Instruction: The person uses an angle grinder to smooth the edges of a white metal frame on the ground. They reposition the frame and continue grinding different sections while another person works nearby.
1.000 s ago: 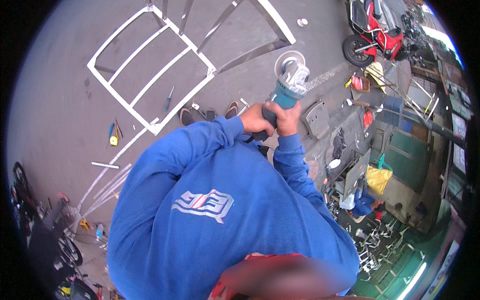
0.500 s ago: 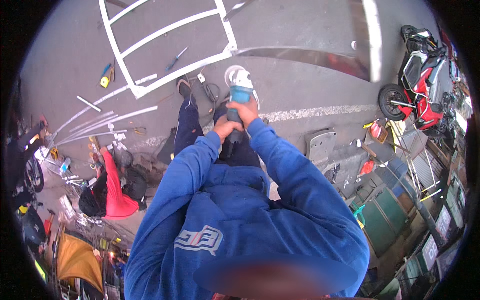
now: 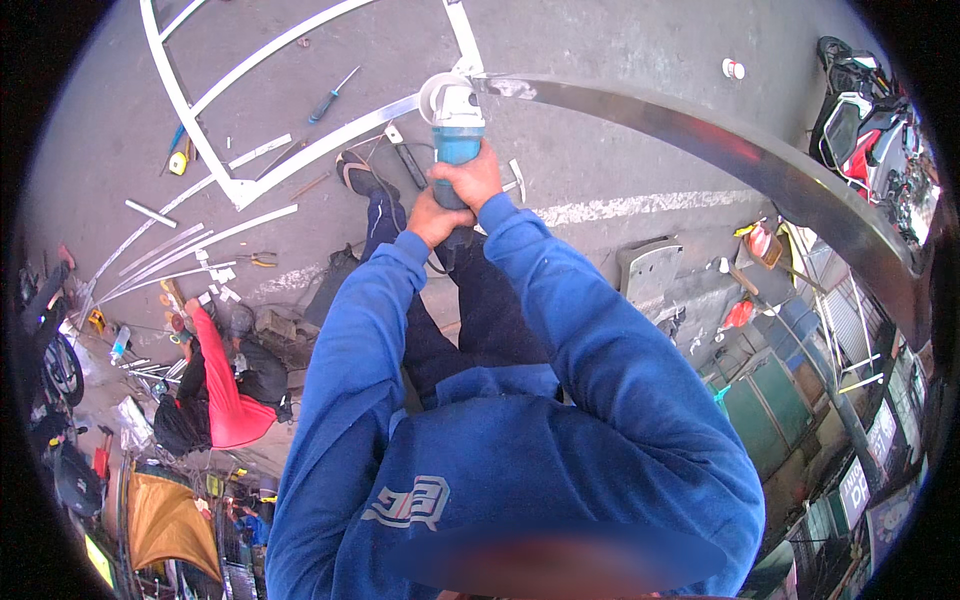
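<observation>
Both hands are closed together on a blue angle grinder (image 3: pixel 457 125) at the upper middle of the frame. The right hand (image 3: pixel 470 180) grips the blue body, and the left hand (image 3: pixel 432 218) holds the rear end just below it, the two hands touching. The grinder's pale round guard meets the near end of a long, curved, shiny metal strip (image 3: pixel 720 150), which sweeps from the top centre toward the right edge. Blue sleeves and a blue sweatshirt fill the lower middle of the frame, with dark trousers and one shoe (image 3: pixel 355 172) beyond them.

The ground is grey concrete pavement (image 3: pixel 620 50) with a worn white painted line (image 3: pixel 640 207) running across it right of the hands. A white metal frame (image 3: pixel 240 190) lies flat on the pavement at the upper left, with a screwdriver (image 3: pixel 332 95) inside it and a yellow tape measure (image 3: pixel 179 162) just beside its left bar. Loose white bars (image 3: pixel 180 250) lie below the frame at the left.

At the lower left, another person in a red top (image 3: pixel 225 395) crouches among tools and bags. A parked motorbike (image 3: pixel 865 120) stands at the upper right. Green metal cabinets (image 3: pixel 770 400) and cluttered shelving line the right edge. A grey metal plate (image 3: pixel 648 270) lies on the pavement right of centre.
</observation>
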`<state>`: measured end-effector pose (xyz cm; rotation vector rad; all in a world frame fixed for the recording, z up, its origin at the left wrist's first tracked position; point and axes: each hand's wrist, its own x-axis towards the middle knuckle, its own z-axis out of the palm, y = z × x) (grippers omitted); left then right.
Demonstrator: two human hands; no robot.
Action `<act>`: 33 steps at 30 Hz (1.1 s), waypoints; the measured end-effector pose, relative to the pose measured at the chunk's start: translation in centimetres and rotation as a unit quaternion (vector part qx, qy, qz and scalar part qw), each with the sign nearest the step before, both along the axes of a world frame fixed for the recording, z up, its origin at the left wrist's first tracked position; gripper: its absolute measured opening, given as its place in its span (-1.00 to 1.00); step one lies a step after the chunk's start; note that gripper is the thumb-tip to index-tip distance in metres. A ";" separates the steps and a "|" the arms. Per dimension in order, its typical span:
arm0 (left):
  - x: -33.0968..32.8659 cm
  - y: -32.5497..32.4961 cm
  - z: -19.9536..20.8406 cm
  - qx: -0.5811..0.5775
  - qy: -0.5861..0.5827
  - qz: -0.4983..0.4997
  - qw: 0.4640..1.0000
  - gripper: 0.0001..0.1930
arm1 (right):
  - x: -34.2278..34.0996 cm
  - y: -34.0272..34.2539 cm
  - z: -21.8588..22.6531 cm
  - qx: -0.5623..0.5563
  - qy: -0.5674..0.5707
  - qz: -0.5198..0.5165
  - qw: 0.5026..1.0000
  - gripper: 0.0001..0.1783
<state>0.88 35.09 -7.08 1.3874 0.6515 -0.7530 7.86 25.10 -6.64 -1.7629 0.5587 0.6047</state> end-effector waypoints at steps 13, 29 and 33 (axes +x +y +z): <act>1.6 1.8 -2.2 -0.031 0.070 -0.038 0.996 -0.66 | 0.9 1.0 -1.5 0.028 -0.012 -0.033 0.999 -0.34; 2.8 2.1 -0.8 -0.071 0.117 -0.011 0.991 -0.72 | 1.7 1.6 -0.9 0.019 0.023 -0.034 0.999 -0.48; 2.1 1.3 -0.5 -0.068 0.057 -0.010 0.996 -0.73 | 1.3 1.4 0.0 0.022 0.020 -0.054 0.998 -0.53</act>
